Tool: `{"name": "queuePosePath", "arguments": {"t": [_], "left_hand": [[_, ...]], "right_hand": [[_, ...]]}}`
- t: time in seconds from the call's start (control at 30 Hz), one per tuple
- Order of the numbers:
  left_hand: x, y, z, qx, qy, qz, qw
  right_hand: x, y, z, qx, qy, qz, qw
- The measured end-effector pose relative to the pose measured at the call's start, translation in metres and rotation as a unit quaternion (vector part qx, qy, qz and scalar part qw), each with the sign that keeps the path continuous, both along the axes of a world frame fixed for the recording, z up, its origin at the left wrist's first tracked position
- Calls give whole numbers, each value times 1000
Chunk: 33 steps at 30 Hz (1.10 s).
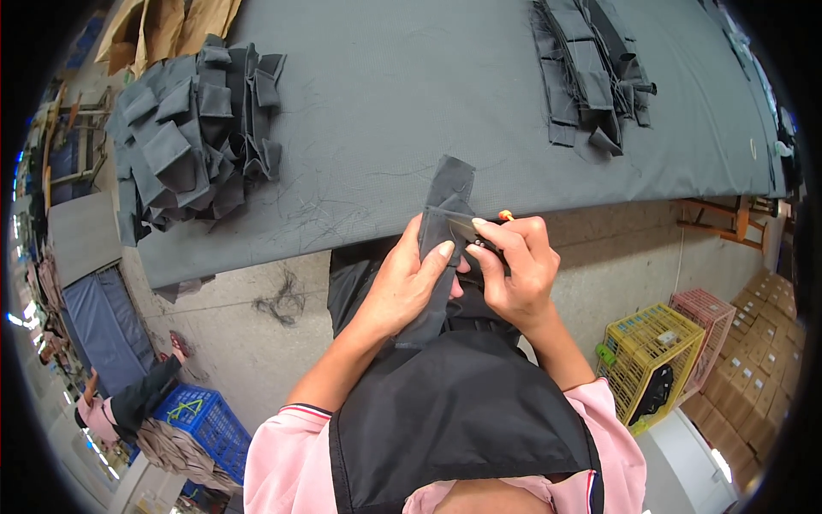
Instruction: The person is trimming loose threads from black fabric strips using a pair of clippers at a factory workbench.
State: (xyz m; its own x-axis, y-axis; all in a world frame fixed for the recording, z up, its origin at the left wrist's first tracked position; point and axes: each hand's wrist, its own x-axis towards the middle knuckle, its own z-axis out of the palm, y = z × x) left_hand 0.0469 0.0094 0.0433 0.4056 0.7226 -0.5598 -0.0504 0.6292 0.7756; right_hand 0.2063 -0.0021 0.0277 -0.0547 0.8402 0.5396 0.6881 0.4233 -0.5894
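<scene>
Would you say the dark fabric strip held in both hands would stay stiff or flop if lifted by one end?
The dark fabric strip probably flops: it bends over the left hand. Likely light, since the right hand pinches it with fingertips.

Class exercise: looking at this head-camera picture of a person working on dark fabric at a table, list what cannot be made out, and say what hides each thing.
- Head view: the small tool in the right hand; its fingers cover all but an orange tip.
- Lower end of the fabric strip; the left hand and the apron hide it.
- Contents of the yellow crate: too small, near the bent rim.
</scene>
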Motion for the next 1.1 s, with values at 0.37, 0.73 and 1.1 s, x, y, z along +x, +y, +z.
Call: {"name": "queuePosePath", "arguments": {"t": [0.37,0.73,1.1], "left_hand": [[-3,-3,-11,30,-12,2,999],[-13,-17,-15,-110,-128,25,985],[-5,-24,-34,0,48,80,996]], "right_hand": [[-3,4,4,-233,205,20,951],[-16,-2,-3,-362,413,-5,836],[-25,-26,-9,-358,415,37,836]]}}
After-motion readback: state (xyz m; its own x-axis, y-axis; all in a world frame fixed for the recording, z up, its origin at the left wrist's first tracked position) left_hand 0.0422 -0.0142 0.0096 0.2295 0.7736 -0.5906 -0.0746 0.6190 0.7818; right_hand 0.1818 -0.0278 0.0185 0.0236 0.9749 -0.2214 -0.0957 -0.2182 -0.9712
